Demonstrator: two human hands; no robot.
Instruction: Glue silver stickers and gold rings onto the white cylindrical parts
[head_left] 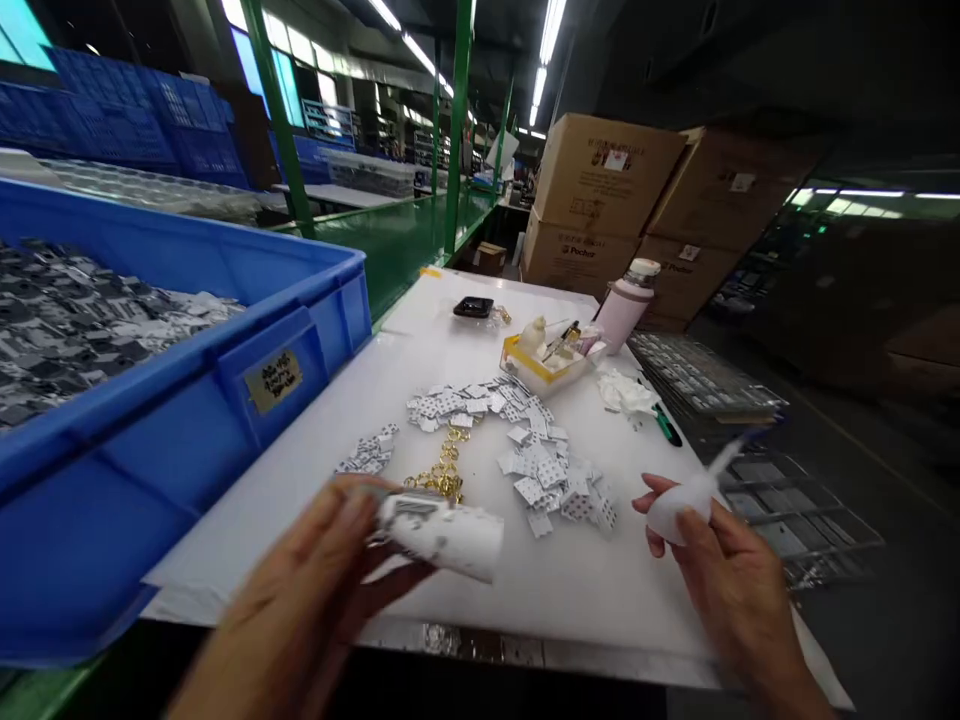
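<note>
- Left hand, right hand well apart, both occupied.
- Left clamped on a white cylindrical part, above the counter, near side.
- Right gripping a white nozzled bulb, near the counter's right edge.
- Gold rings, spotted white pieces lying beyond the cylindrical part.

Beside the yellow-rimmed tray, a pink flask; nearer than it, white grey-dotted squares, gold rings, a grey-specked white piece.
</note>
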